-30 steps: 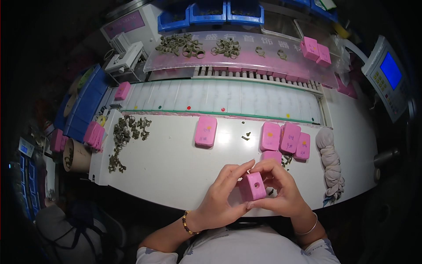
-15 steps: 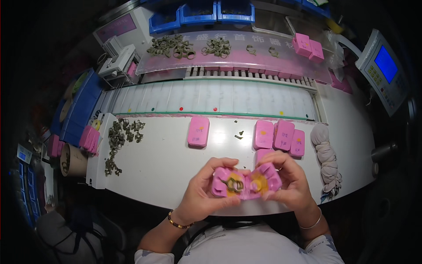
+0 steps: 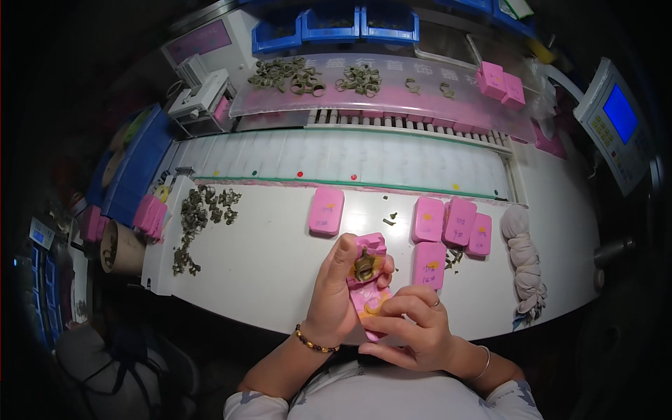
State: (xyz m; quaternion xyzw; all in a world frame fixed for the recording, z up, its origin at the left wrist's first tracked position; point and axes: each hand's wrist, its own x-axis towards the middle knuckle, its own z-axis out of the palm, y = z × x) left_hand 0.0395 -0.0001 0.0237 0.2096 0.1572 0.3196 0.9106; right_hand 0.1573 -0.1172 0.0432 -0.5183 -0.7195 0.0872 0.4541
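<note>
Near the desk's front edge, my left hand grips an open pink mold holding a ring; my right hand touches it, whether pinching I can't tell.

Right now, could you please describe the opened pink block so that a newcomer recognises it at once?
Start from the white tabletop and go to the middle of its near edge. There, the left hand holds the opened pink block. Unlike the closed pink blocks lying on the table, this one shows a greenish metal piece inside its farther half.
</note>
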